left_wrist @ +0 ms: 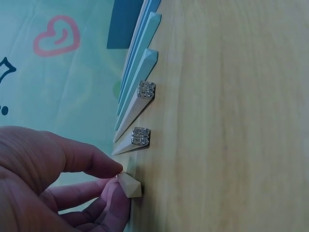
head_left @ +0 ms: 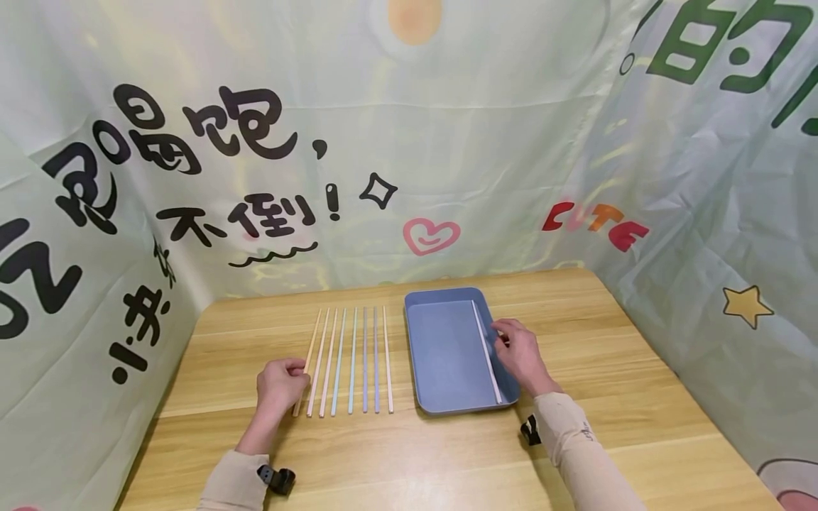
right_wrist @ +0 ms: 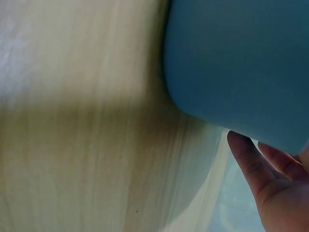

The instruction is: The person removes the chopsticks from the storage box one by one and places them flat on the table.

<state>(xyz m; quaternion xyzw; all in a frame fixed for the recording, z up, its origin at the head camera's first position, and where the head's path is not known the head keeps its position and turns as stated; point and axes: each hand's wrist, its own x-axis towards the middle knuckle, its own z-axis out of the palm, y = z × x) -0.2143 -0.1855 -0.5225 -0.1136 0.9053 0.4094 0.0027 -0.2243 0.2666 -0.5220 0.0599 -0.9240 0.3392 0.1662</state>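
My left hand [head_left: 281, 387] pinches a pale yellow chopstick [head_left: 313, 342], the leftmost of a row on the table, between thumb and fingers. In the left wrist view the yellow chopstick's blunt end [left_wrist: 130, 186] shows at the fingertips. Beside it lie pinkish chopsticks [head_left: 328, 369] with glittery ends, mint ones [head_left: 352, 369], blue-violet ones [head_left: 375, 369] and a pale pink one [head_left: 388, 369]. My right hand [head_left: 520, 355] is at the right rim of a blue tray [head_left: 441, 409], fingers loosely bent, holding no chopstick. A single pale pink chopstick [head_left: 487, 355] lies slanted inside the tray.
A wooden table [head_left: 358, 461] bears the row and the tray, which stands to the row's right. Printed cloth [head_left: 498, 156] hangs behind the table and along both sides. Small black devices [head_left: 277, 480] are worn at both wrists.
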